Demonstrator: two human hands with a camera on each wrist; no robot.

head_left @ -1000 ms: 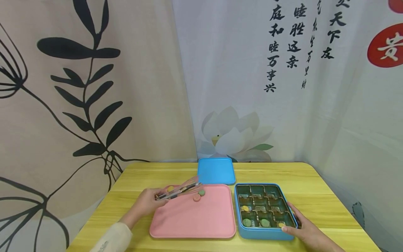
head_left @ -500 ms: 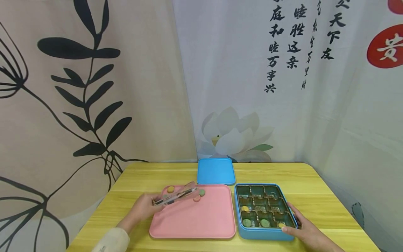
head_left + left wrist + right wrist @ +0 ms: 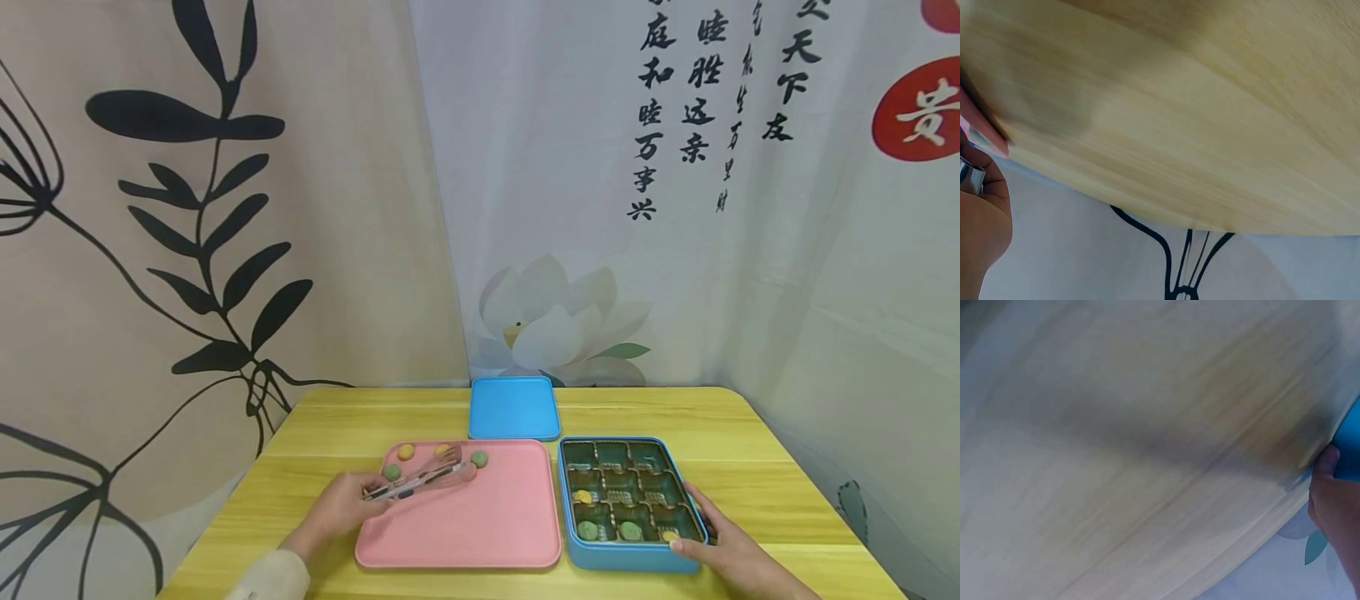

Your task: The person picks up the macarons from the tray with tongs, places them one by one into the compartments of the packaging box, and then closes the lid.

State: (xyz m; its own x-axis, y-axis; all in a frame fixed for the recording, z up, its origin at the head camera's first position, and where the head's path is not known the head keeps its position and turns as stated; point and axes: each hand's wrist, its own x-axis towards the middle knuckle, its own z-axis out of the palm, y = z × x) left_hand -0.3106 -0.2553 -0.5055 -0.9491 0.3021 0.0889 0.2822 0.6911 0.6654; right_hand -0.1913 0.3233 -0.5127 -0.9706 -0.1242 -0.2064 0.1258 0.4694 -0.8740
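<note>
My left hand [image 3: 339,505] holds a pair of tongs [image 3: 412,482] with clear tips, low over the left part of a pink tray [image 3: 480,533]. Near the tips lies a pink round piece [image 3: 469,472]; whether they touch it I cannot tell. Also on the tray are green rounds [image 3: 392,472] and yellow rounds [image 3: 406,452]. My right hand [image 3: 723,542] grips the front right corner of a blue box [image 3: 626,557], thumb at the front rim. Its dark divided insert [image 3: 613,454] holds several yellow and green rounds in the front and middle rows.
Behind the tray a flat blue lid [image 3: 514,407] lies on the wooden table [image 3: 652,412]. The box stands close to the tray's right edge. A printed curtain [image 3: 360,208] hangs behind the table.
My left hand has drawn the tongs lower and slightly nearer, uncovering the green and yellow rounds at the tray's back left. My right hand stays on the box.
</note>
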